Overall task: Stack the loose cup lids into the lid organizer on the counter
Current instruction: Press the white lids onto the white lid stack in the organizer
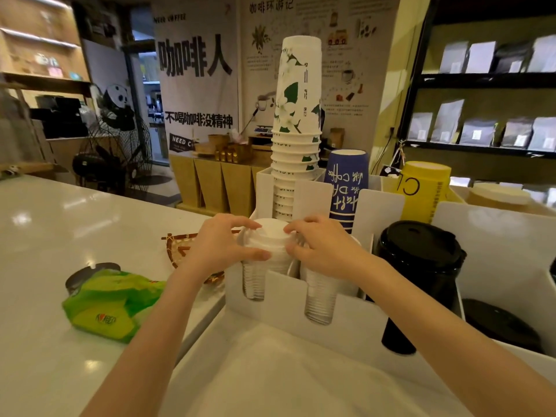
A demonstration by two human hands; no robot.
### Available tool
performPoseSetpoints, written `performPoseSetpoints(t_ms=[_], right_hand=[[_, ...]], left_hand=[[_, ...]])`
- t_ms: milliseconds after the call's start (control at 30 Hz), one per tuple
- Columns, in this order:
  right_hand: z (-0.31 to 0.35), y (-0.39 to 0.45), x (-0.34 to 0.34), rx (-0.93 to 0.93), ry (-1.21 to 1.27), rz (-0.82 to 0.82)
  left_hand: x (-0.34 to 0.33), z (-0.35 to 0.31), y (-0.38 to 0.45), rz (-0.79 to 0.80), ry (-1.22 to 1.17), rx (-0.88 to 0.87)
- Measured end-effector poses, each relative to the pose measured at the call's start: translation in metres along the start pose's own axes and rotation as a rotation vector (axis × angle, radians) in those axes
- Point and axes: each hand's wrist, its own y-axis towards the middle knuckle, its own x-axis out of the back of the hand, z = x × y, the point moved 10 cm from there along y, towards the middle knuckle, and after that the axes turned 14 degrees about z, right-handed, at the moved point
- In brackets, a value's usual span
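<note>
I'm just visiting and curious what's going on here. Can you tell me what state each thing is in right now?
left hand: gripping the white lid
right hand: gripping the same lid
white lid: on top of the white lid stack
organizer: upright, slots filled
black lids: stacked in the next slot
flowered cups: stacked upside down
green packet: lying on the counter

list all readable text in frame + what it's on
"咖啡人", "不喝咖啡没精神": white wall banner
"咖啡环游记": illustrated poster; its small print is unreadable
"CL": yellow paper cup stack
"coffee", upside down: blue paper cup stack
Green wipes packet logo: blurred
Shelf bag labels: too small
</note>
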Motion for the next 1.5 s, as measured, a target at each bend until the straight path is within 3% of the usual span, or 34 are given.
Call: performPoseSetpoints(t_ms=[733, 967, 1100, 1500], right_hand=[[0.017, -0.006, -0.002, 0.01, -0.168, 0.008], [0.018, -0.002, -0.007, 0.027, -0.25, 0.003], [0.02, -0.001, -0.004, 0.051, -0.225, -0.032], [0.023, 0.006, -0.01, 0.014, -0.342, -0.001]], left_hand=[[-0.004, 0.006, 0.002, 0.061, -0.006, -0.017], [-0.011, 0.009, 0.001, 0.221, 0.084, -0.009], [-0.014, 0.009, 0.0, 0.27, -0.031, -0.025], [-0.015, 0.013, 0.0, 0.256, -0.016, -0.013]])
